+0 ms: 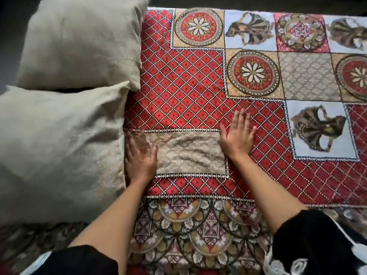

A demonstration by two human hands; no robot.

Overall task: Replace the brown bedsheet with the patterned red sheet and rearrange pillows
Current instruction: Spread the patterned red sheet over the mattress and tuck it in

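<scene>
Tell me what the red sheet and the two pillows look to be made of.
Patterned red sheet: thin printed fabric, probably cotton or a blend; slight sheen, fine wrinkles on the beige panel. Near pillow and far pillow: soft filling in coarse beige cloth, linen-like, matte, visible weave.

Dark floor strip [258, 2] beyond the bed's far edge, black long sleeves [309, 241] at lower frame

A person's two bare forearms and hands, seen from above.
The left hand [140, 157] and right hand [237, 135] wear no rings or watch. Black sleeves [309, 241] are pushed up near both elbows; white patterning shows on the dark clothing at lower right.
</scene>
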